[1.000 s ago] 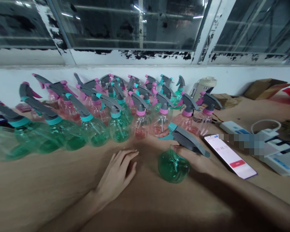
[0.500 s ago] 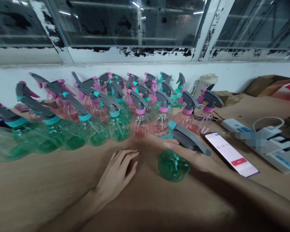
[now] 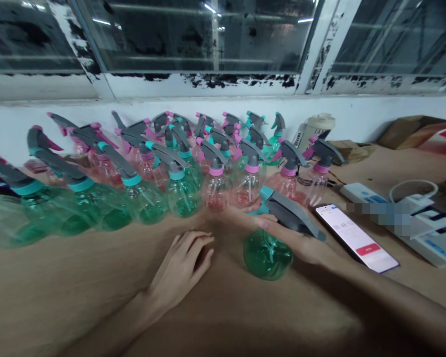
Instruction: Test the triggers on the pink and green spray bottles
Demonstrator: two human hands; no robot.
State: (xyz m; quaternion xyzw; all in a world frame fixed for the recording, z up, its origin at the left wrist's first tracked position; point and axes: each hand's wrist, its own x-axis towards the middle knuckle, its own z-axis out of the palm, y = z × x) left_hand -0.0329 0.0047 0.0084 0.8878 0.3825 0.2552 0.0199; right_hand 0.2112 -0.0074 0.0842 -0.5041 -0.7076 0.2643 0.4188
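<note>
Open tabletop [image 3: 228, 267] parts left hand [image 3: 182, 267] from green bottle [image 3: 267, 258] — behind, bottle rows [image 3: 183, 197], seemingly tight-packed, block passage.

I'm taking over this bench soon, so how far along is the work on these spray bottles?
The bottles in rows look done, judging by their fitted spray heads. In hand is a green bottle, its head on too, gripped near the neck by the right hand. The left hand rests on the table, holding nothing. What is left I can't tell: no headless bottle shows.

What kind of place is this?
Probably a workshop or similar workroom: a long wooden table with rows of spray bottles, a power strip, and paint-worn window frames behind.
</note>
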